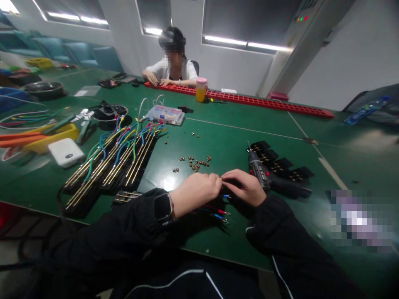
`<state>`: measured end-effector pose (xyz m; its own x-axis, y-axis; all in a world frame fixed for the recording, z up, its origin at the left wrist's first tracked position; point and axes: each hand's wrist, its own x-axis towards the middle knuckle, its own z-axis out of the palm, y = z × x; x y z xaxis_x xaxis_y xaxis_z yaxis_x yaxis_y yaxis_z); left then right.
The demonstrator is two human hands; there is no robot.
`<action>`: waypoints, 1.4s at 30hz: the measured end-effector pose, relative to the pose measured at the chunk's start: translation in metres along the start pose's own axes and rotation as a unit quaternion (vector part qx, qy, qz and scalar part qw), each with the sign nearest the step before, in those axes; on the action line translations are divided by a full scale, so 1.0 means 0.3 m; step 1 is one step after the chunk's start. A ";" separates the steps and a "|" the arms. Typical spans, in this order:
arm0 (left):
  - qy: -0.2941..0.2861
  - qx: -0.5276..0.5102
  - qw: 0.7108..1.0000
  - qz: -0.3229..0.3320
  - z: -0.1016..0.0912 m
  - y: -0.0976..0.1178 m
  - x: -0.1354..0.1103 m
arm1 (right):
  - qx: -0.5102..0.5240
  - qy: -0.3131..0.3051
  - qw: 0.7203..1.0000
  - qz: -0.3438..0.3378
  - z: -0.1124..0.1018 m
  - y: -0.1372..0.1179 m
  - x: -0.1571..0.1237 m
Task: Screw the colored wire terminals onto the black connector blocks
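My left hand (pixel 199 189), with a watch (pixel 162 207) on its wrist, is closed; its own fingers hide whatever they grip. Against its fingertips, my right hand (pixel 245 187) pinches, and a tiny brass-coloured bit shows between the two hands, too small to name. Below them, red and blue wires (pixel 220 216) with metal terminals stick out to the right, partly covered. Small brass-coloured screws (pixel 199 164) lie scattered just beyond my hands. A black power screwdriver (pixel 260 170) rests to the right of my right hand, beside several black pieces with brass-coloured parts (pixel 283 164).
Black terminal strips with brass bars and coloured wires (pixel 115 162) lie at left. Behind them are a compartment box (pixel 166 114) and a bowl (pixel 109 114). A yellow tray (pixel 65 139) holds orange-handled tools. Across the table, a person (pixel 174 62) sits behind a red perforated strip (pixel 243 98) and a cup (pixel 201 91).
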<state>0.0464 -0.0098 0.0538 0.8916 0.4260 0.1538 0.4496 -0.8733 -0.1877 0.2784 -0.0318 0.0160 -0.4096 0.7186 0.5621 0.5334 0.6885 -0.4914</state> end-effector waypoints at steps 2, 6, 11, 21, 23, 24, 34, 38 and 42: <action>0.001 0.026 0.999 0.045 0.014 -0.030 0.004 | -0.010 0.003 1.000 0.001 0.010 0.002 -0.008; 0.008 0.028 0.997 0.067 0.040 -0.061 0.001 | -0.029 0.004 1.000 0.006 0.019 -0.007 -0.018; 0.010 0.011 0.998 0.057 0.071 -0.071 -0.004 | -0.074 0.027 0.996 0.052 -0.057 -0.018 -0.005; -0.028 -0.048 0.998 0.012 0.079 -0.066 0.011 | -0.202 -0.075 0.954 0.209 -0.404 0.107 -0.163; -0.030 -0.050 0.998 0.008 0.074 -0.065 0.013 | -0.210 -0.099 0.951 0.202 -0.409 0.129 -0.196; -0.031 -0.050 0.998 0.005 0.072 -0.064 0.014 | -0.217 -0.104 0.950 0.199 -0.407 0.136 -0.208; -0.037 -0.055 0.997 -0.026 0.072 -0.053 0.031 | -0.316 -0.119 0.921 0.197 -0.385 0.143 -0.274; -0.032 -0.063 0.997 -0.030 0.072 -0.049 0.036 | -0.354 -0.130 0.905 0.198 -0.371 0.137 -0.284; -0.017 -0.106 0.993 -0.039 0.070 -0.056 0.041 | -0.378 -0.131 0.893 0.206 -0.351 0.156 -0.249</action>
<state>0.0510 0.0150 0.0385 0.8575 0.4987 0.1263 0.4988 -0.8661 0.0334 0.4118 -0.0636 0.0210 -0.1704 0.9619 0.2137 0.9853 0.1690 0.0246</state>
